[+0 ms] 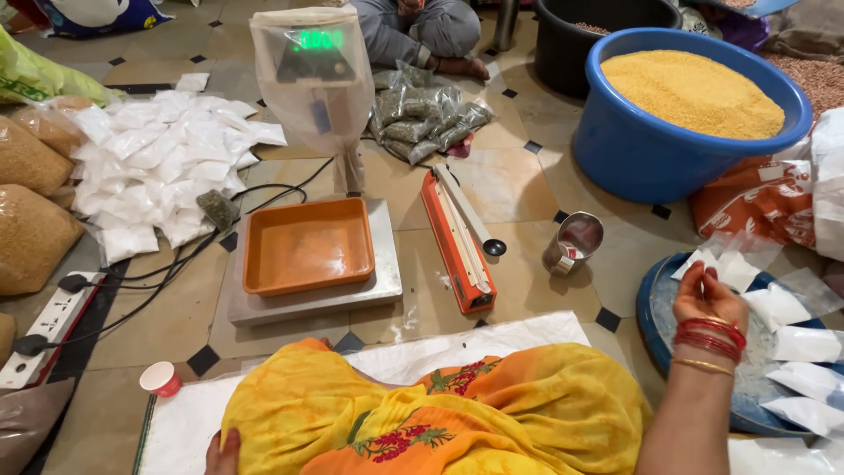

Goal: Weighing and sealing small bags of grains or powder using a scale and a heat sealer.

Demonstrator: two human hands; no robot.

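The person sits on the tiled floor (545,189) with yellow and orange patterned cloth (440,413) spread over the lap. The right hand (708,299), wearing red and gold bangles at the wrist, reaches out to the right over a round blue tray (655,312) and its fingers (699,274) are pinched narrow on a small clear plastic pouch (721,264) lifted just above the tray. More small pouches filled with white powder (804,343) lie in that tray. The left hand (222,456) rests low at the bottom edge, against the cloth and a white sheet (189,422); only part of it shows, so I cannot tell how its fingers are set. Straight ahead stands a flat steel weighing scale (308,299) carrying a shallow orange plastic tray (306,244), with its display post wrapped in a clear bag (315,75). Just right of the scale lies a long orange heat sealer (455,237), and near that a small steel cup (571,244). A heap of white filled packets (163,171) lies to the left, beside brown grain bags (31,202). A big blue tub of yellow grain (690,110) stands at the far right. Another person sits cross-legged at the far side (413,31), with packets of dark green contents (426,119) in front of them. A small red paper cup (161,378) sits near the left hand.
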